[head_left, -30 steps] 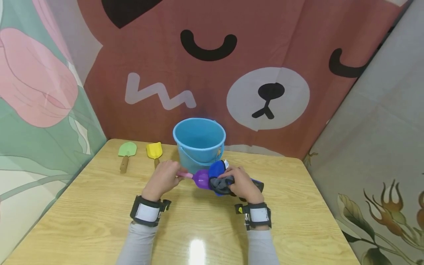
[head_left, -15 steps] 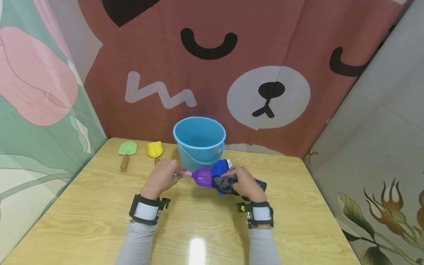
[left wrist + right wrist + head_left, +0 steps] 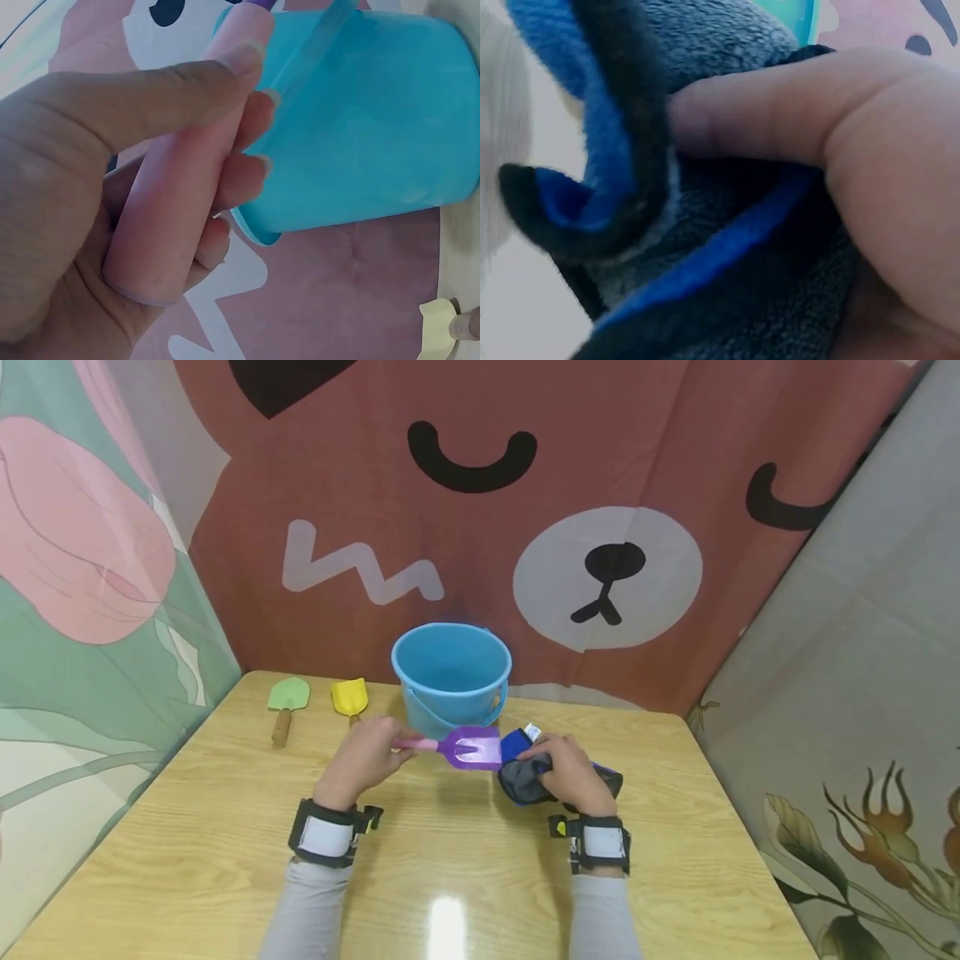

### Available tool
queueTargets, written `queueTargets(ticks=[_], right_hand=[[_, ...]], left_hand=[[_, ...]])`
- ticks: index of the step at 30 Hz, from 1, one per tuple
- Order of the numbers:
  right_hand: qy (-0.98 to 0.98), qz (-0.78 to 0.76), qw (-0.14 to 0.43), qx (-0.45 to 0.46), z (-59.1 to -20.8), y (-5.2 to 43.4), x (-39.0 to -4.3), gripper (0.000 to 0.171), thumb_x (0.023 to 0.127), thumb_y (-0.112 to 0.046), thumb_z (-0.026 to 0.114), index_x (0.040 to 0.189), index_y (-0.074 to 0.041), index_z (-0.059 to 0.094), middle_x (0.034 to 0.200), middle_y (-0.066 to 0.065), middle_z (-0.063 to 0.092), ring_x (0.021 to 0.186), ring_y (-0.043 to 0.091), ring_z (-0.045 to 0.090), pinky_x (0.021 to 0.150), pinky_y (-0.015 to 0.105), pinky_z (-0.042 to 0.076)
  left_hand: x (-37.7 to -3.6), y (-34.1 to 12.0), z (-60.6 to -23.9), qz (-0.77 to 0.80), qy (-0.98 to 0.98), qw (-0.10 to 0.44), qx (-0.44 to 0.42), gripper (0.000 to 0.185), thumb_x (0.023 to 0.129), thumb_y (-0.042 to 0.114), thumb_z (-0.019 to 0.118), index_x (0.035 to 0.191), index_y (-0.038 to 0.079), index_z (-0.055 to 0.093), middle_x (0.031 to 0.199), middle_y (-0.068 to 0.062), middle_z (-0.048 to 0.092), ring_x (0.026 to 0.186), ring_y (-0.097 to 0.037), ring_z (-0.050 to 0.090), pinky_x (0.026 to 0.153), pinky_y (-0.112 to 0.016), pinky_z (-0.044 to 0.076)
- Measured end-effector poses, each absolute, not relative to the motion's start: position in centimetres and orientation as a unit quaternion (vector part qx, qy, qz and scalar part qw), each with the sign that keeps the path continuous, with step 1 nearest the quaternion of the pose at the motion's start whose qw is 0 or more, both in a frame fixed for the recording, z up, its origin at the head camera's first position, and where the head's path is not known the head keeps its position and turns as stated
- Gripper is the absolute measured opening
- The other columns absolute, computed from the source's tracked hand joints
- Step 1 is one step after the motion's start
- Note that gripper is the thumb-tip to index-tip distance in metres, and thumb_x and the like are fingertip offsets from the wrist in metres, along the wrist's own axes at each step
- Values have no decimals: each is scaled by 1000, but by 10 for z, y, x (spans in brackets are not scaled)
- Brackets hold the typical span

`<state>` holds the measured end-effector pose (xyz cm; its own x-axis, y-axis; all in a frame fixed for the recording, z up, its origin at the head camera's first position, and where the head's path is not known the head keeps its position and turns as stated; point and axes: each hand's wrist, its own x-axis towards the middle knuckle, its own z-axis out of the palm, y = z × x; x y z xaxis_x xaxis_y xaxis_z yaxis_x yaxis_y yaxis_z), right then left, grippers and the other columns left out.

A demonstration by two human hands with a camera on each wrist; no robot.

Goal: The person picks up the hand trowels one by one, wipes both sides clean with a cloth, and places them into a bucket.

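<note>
My left hand grips the pink handle of a purple toy shovel, its blade pointing right in front of the bucket. In the left wrist view, thumb and fingers curl round that pink handle. A bunched blue and grey cloth with black edging is in my right hand, just right of the blade's tip. The right wrist view shows the thumb pressing into the folds of the cloth; the other fingers are mostly hidden. Whether blade and cloth touch, I cannot tell.
A light blue bucket stands at the back of the wooden table, against a printed curtain. To its left lie a yellow toy shovel and a green one with a wooden handle.
The cloth, which overlapped the shovel's blade, has shifted right with my right hand and uncovered the blade. The blade has risen slightly and turned, while my left hand stays nearly in place.
</note>
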<state>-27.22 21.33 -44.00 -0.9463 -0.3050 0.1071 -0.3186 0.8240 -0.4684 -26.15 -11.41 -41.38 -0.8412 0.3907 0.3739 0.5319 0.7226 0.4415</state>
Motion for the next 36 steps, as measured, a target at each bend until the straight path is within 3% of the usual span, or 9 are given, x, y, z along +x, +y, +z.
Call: queueTargets(ticks=[4,11,16,31,36], right_hand=[[-948,263,43,174,-439,220,-273,45,79,12,65,111,-16,80,125,11,65,118,38,53,99,56,46],[-930,290,115,192,-429,220,-272,42,83,8,70,117,-15,78,127,13,63,116,38,51,97,57,46],[-915,312,146,211,-425,209,-271,41,84,8,72,117,-15,77,126,12,64,116,36,51,97,56,46],[-912,285,127,266,-429,171,-272,41,82,8,73,114,-17,79,118,4,66,109,29,52,95,50,48],[-918,271,110,268,-432,169,-272,40,82,9,72,112,-16,79,115,3,66,106,27,52,92,47,48]], left_hand=[[-261,-114,-413,-283,-917,124,-251,25,80,10,87,104,10,81,91,-5,79,82,-23,74,66,-29,54],[-260,-111,-412,-275,-918,125,-256,19,79,8,88,97,10,82,85,-4,78,69,-15,67,59,-28,50],[-260,-107,-413,-268,-917,133,-265,17,79,10,88,95,11,82,85,-4,78,77,-20,73,66,-31,56],[-259,-96,-417,-258,-911,150,-284,21,77,5,88,94,13,78,89,-3,78,87,-25,75,75,-41,59],[-257,-94,-416,-239,-916,152,-285,16,77,5,88,87,13,78,83,-2,77,79,-22,73,66,-35,56]])
